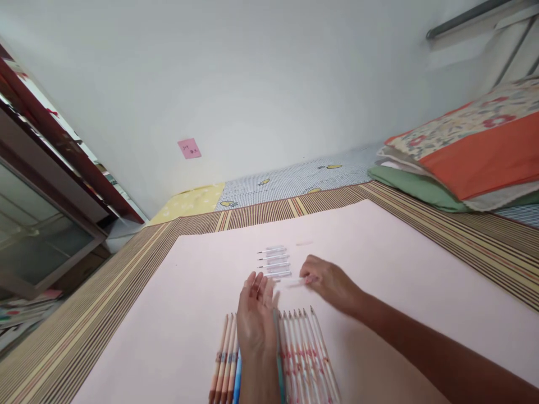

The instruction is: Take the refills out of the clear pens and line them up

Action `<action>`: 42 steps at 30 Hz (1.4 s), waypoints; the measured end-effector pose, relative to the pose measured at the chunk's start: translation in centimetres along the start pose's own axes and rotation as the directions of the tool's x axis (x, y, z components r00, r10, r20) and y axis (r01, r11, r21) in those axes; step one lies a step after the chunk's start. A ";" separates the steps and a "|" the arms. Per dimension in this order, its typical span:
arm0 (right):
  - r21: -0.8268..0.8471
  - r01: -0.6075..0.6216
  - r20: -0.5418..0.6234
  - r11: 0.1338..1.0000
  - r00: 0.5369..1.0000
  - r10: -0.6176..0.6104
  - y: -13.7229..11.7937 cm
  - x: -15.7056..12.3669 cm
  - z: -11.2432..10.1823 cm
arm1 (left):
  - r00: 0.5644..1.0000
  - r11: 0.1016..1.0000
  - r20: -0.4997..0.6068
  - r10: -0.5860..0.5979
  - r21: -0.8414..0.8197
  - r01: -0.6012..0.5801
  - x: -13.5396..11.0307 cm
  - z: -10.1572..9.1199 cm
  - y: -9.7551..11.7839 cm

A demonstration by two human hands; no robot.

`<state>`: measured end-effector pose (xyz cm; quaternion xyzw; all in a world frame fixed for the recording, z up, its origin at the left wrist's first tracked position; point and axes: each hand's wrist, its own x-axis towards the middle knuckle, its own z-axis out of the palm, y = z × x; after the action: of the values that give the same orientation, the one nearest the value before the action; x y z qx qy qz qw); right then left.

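Observation:
My right hand point(330, 283) pinches a slim, pale pen point(297, 281) with a pink end, held level and blurred by motion; its tip points at my left hand. My left hand point(256, 317) is palm up, its fingers stretched and apart, nothing plainly held. Just beyond its fingertips lies a short stack of several thin white pens or refills point(275, 258) with dark tips. To the right of my left wrist is a row of clear pens with pink patterns point(301, 353). On its left are several tan pens point(225, 356) and a blue pen point(237, 376). A teal pen point(279, 359) is partly hidden.
Everything lies on a large pale pink sheet point(404, 280) over a striped mat point(122, 275). A small thin pinkish piece point(304, 243) rests beyond my right hand. Folded bedding point(484, 151) is piled at right. A pink note point(189, 148) sticks to the wall.

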<state>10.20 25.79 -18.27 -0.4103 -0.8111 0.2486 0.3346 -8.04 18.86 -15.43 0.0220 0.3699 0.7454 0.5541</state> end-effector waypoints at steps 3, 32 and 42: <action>-0.082 -0.123 -0.118 0.989 0.987 0.113 4.4 2.4 -1.7 | 1.000 1.000 -0.010 -0.004 0.021 0.004 0.3 -0.4 0.5; -0.149 -0.353 -0.314 0.924 0.903 0.294 12.2 5.0 -2.3 | 0.986 0.989 -0.074 -0.148 0.003 0.149 1.2 -1.1 -0.6; -0.219 -0.334 -0.287 0.917 0.920 0.267 11.4 5.8 -1.3 | 0.982 0.986 -0.092 -0.164 0.006 0.166 1.2 -1.0 -0.7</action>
<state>14.36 36.90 -23.19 -0.5998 -0.7145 0.1335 0.3345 -8.38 19.46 -16.99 -0.0392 0.4004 0.6946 0.5963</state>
